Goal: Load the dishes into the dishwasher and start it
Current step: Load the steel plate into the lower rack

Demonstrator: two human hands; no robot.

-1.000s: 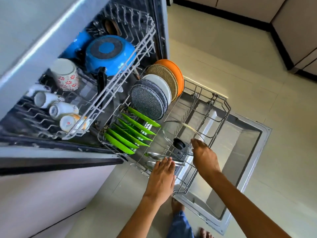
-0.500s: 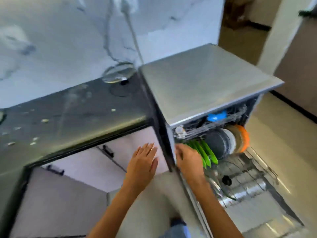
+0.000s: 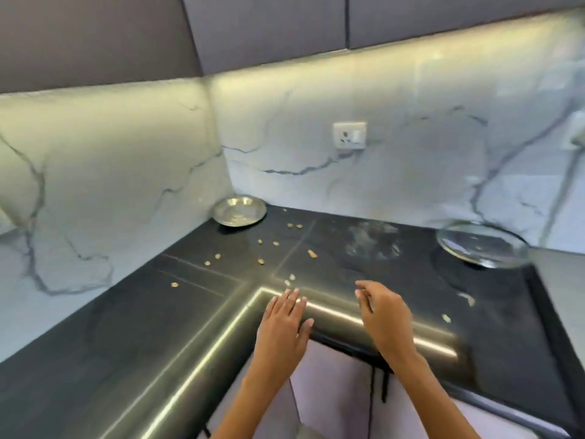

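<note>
A small steel plate point(image 3: 239, 210) lies in the far corner of the black countertop point(image 3: 136, 312). A second, larger steel plate point(image 3: 481, 245) lies at the right on the counter, close to the wall. My left hand point(image 3: 283, 327) hovers flat over the counter's inner corner edge, fingers apart and holding nothing. My right hand point(image 3: 384, 315) is beside it, fingers loosely curled and empty, well short of both plates. The dishwasher is out of view.
Food crumbs point(image 3: 262, 248) are scattered over the counter between the plates. A marble backsplash point(image 3: 316, 160) with a wall socket point(image 3: 349, 135) rises behind. Dark upper cabinets point(image 3: 253, 26) hang above. Pale lower cabinet doors point(image 3: 332, 400) are under my arms.
My view has swung from the open dishwasher racks up and left to the corner counter. Both hands left the lower rack and now hover over the counter edge.
</note>
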